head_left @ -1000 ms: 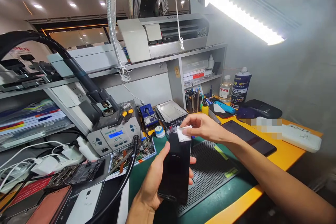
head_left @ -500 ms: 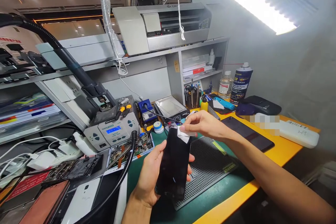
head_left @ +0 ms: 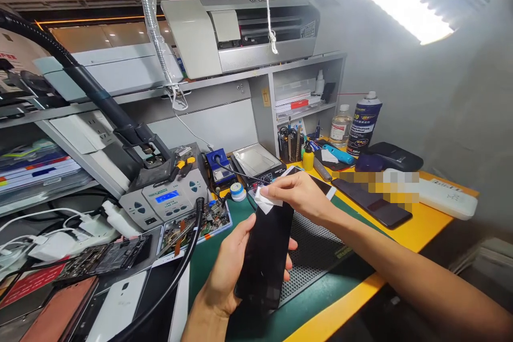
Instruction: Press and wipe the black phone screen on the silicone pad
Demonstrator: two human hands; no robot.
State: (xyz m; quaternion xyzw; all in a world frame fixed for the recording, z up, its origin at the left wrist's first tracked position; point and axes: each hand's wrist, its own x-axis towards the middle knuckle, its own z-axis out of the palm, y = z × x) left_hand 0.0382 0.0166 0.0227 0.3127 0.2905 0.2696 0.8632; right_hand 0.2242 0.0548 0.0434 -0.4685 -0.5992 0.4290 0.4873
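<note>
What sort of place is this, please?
It looks like a phone repair workplace: a grey, box-shaped station with a blue display stands beside a shallow, white-edged tray of small circuit parts, and the left hand holds a black, glossy, rectangular phone.

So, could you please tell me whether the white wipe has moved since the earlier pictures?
Yes: the white wipe has moved left across the upper end of the black phone, closer to the small round tub.
</note>
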